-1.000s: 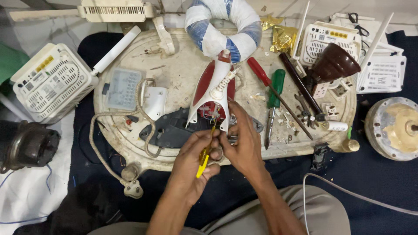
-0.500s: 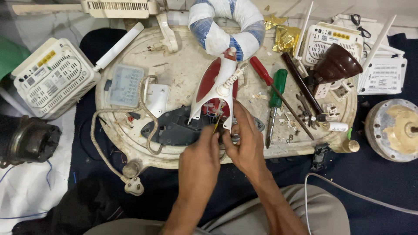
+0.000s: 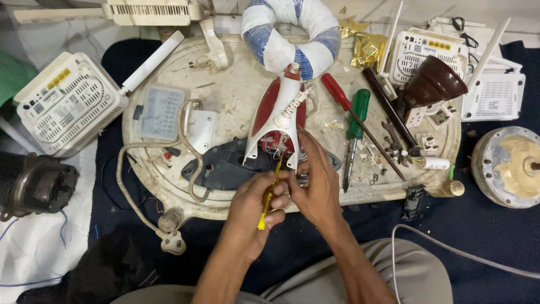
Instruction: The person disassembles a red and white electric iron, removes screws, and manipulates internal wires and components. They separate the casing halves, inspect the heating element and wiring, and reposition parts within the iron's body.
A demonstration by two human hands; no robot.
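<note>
Seen from above: a round, stained bench (image 3: pixel 236 84) crowded with repair parts. A clear plastic compartment box (image 3: pixel 162 112) lies on its left part, lid shut; its contents are too small to make out. At the middle lies a clothes iron (image 3: pixel 281 115), opened up: a white and red upper shell, narrow end pointing away from the person, resting over a dark grey base (image 3: pixel 225 166), with small wires exposed at its near end. A braided cord (image 3: pixel 126 188) loops from beside the iron to a plug (image 3: pixel 173 243) hanging off the bench edge.

The left hand (image 3: pixel 253 211) pinches a yellow-handled screwdriver (image 3: pixel 269 200), its tip set into the iron's near end. The right hand (image 3: pixel 318 186) has its grip pressed on the same end of the iron, fingers curled around the shell's rim.

To the right lie a red-handled screwdriver (image 3: pixel 336 92) and a green-handled screwdriver (image 3: pixel 358 112). White routers (image 3: pixel 67 101) flank the bench, and a blue and white wrapped ring (image 3: pixel 289 31) sits at the far edge.
</note>
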